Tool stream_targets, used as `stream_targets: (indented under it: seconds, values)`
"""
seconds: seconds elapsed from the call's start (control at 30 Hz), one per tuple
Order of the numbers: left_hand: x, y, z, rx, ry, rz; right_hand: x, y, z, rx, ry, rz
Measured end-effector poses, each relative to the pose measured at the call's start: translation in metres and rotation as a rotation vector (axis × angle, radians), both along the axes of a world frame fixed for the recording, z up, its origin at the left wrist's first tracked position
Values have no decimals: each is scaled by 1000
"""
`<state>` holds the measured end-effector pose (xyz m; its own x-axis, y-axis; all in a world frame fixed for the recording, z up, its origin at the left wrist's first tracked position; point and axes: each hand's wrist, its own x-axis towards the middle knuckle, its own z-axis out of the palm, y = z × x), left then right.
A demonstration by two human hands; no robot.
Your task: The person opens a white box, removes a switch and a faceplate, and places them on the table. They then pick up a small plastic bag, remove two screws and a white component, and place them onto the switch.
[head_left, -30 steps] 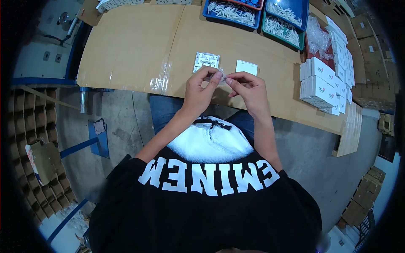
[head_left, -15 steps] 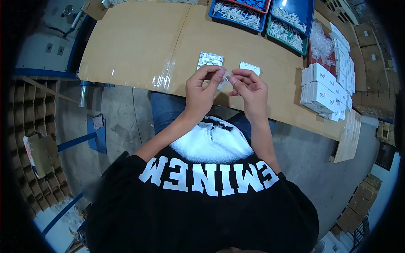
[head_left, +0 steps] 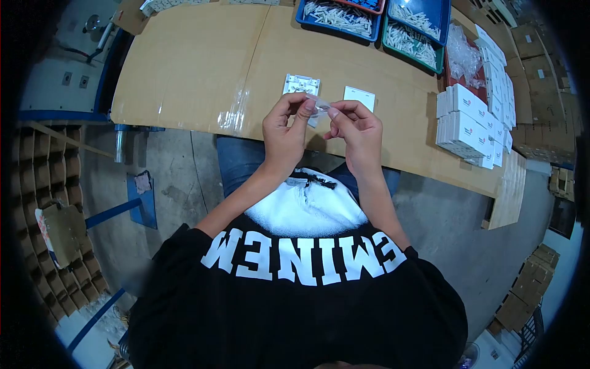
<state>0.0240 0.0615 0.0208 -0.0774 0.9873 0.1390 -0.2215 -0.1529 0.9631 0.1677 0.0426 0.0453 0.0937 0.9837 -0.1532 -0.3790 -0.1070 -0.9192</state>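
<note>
Between my two hands, over the table's near edge, is a small clear plastic bag (head_left: 320, 107); its contents are too small to make out. My left hand (head_left: 287, 126) pinches the bag's left side between thumb and fingers. On its right side, my right hand (head_left: 357, 128) grips it with thumb and forefinger. Just beyond my left hand lies a white plastic casing (head_left: 301, 84) with its inner parts showing. A flat white plate (head_left: 360, 97) rests on the cardboard beyond my right hand.
Blue tray (head_left: 337, 30) and green tray (head_left: 413, 56) with many white pieces stand at the back. Stacked white boxes (head_left: 470, 126) line the right side, near clear plastic bags (head_left: 462, 55). Cardboard (head_left: 184, 67) covers the table. Brown cartons (head_left: 536, 92) are piled farther right.
Both hands stay pinched on the small bag, and its shape between the fingers has shifted slightly. The whole view has moved a little, with the table items appearing slightly farther left.
</note>
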Motion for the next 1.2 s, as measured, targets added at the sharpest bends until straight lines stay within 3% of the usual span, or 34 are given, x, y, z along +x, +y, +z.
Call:
stream_targets:
  seconds: [0.23, 0.43, 1.2]
  values:
    - [1, 0, -3, 5, -6, -13, -3, -1, -2, 92, -118, -54]
    - [0, -1, 0, 21, -54, -38, -6, -1, 4, 77, 7, -40]
    - [5, -5, 7, 20, -113, -96, -8, -1, -1, 117, -101, -28]
